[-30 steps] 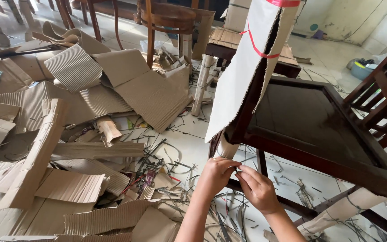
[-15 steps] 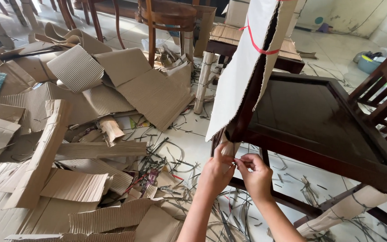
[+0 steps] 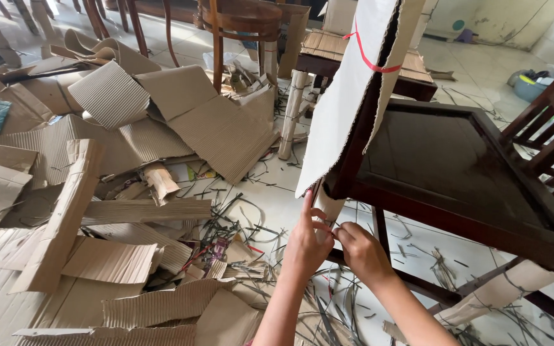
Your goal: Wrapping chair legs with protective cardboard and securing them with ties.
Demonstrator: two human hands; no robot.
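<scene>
Left hand [image 3: 308, 240] up against the paper-wrapped chair leg [image 3: 329, 208], index finger stretched upward along the wrap, other fingers curled onto it, touching. Right hand [image 3: 360, 253] just beside it, on the right side of the same leg, fingertips pressed together in a pinch at the wrap; looks like a thin strap bit between them, too small to tell for sure. Both hands meet low on the leg, below the seat corner.

The leg belongs to a dark wooden chair [image 3: 456, 173] with a dark seat panel, standing right of the hands and above them. Its backrest is covered with a white cardboard sheet [image 3: 347, 96], tied with a red strap [image 3: 370, 63]. The sheet's lower edge hangs just above the left hand's index finger. Another wrapped leg [image 3: 495, 295] of the same chair sits lower right, well apart from the hands.

Tile floor [image 3: 277, 211] under the hands, littered with cut strap scraps [image 3: 232, 224]. Heap of corrugated cardboard pieces [image 3: 97, 160] on the left, apart from the hands. More wooden chairs [image 3: 238, 25] at the top, another wrapped leg [image 3: 290, 115] behind.
</scene>
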